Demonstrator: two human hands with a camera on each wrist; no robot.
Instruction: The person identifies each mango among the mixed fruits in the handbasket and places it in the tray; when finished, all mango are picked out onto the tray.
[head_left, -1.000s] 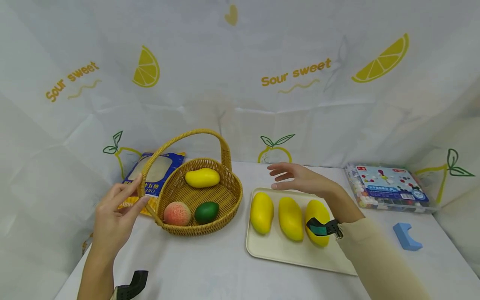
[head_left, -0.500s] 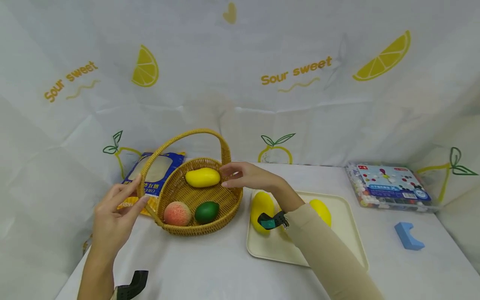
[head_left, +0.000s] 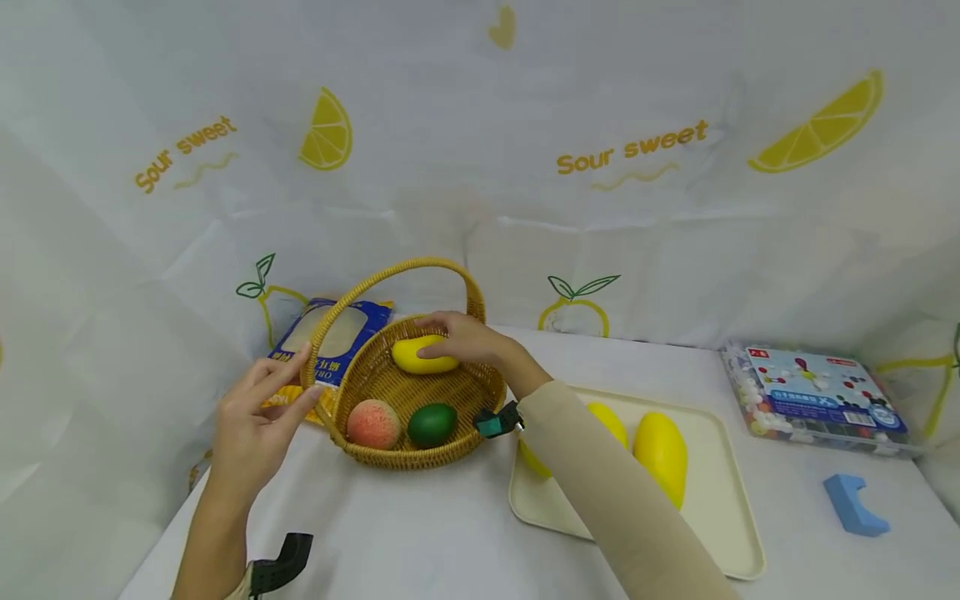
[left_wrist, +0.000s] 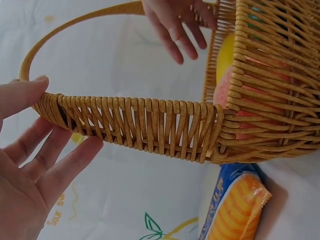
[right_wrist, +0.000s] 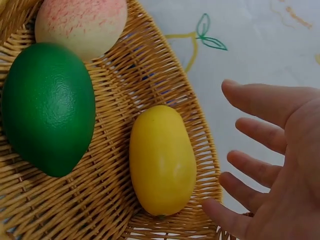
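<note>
My left hand (head_left: 255,421) pinches the arched handle (head_left: 367,286) of a wicker basket (head_left: 420,458) between thumb and fingers, on its left side. Inside the basket lie a yellow mango (head_left: 408,357), a pink peach (head_left: 373,424) and a dark green mango-shaped fruit (head_left: 432,426). Over the basket's far right rim reaches my right hand (head_left: 468,337), its fingers above the yellow mango in the head view. In the right wrist view that hand's fingers are spread and apart from the yellow mango (right_wrist: 162,160). Whether they touch it cannot be told from the head view.
A cream tray (head_left: 723,492) with yellow mangoes (head_left: 662,458) stands right of the basket, partly hidden by my right sleeve. A blue-and-orange food packet (head_left: 337,333) lies behind the basket. Far right are a plastic box of beads (head_left: 821,392) and a blue block (head_left: 855,504).
My right hand has moved left from above the tray to the yellow mango in the basket. My left hand keeps its hold on the handle. The head view has turned slightly right.
</note>
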